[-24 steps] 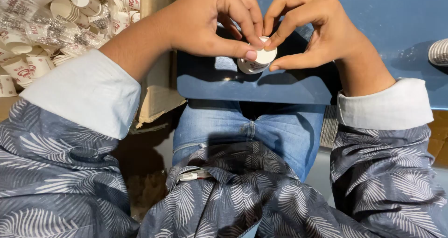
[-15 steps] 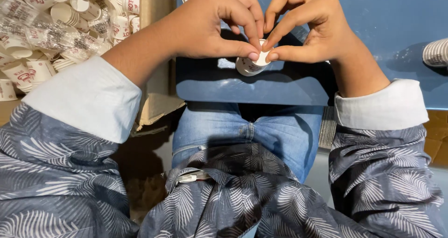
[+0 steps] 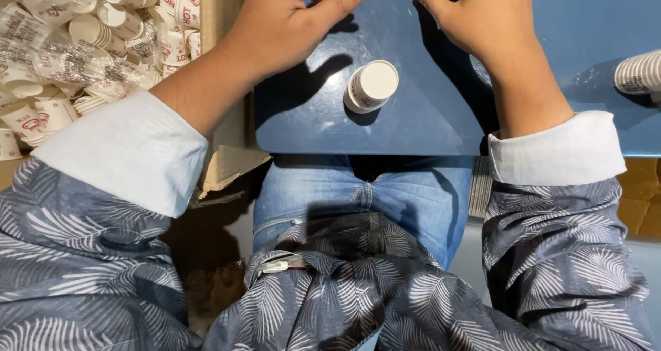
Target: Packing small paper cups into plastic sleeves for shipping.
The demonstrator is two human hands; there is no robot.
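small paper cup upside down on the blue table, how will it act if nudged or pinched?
The paper cup is probably very light, being thin paper like those in the carton, so a nudge should slide it. Standing inverted on its wider rim, it likely resists tipping; once over, it would roll in a curve. A hard pinch would probably crush its wall.

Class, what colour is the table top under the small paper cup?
Dark blue table top, with the white cup standing upside down on it; head view.

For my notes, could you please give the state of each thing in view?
Small paper cup: upside down on the blue table, untouched.
Left hand: open, empty.
Right hand: open, empty.
Cardboard box: open, full of loose cups.
Stack of cups: lying sideways.
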